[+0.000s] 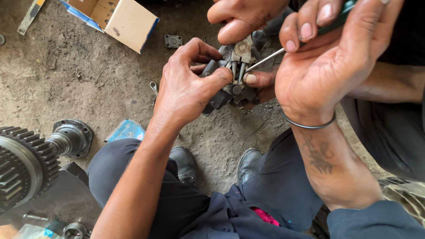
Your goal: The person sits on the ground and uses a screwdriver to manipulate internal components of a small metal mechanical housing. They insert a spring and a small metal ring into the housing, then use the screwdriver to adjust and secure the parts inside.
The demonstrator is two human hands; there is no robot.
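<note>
My left hand (pixel 188 86) grips a greasy dark metal part (pixel 234 73) held above the dirt floor, thumb and fingers around its left side. My right hand (pixel 327 62), with a metal bangle at the wrist, holds a green-handled screwdriver (pixel 265 59). Its thin shaft points left, with the tip at the part's middle. Another person's hand (pixel 243 17) pinches the top of the part, and more of their fingers (pixel 259 82) support it from below on the right.
A large toothed gear on a shaft (pixel 26 163) with a round flange (pixel 73 137) lies at the left. An open cardboard box (pixel 117 17), a small square plate (pixel 172 41), a wrench (pixel 153 87) and a blue packet (pixel 126 130) lie on the dirt. My shoes (pixel 183 163) are below.
</note>
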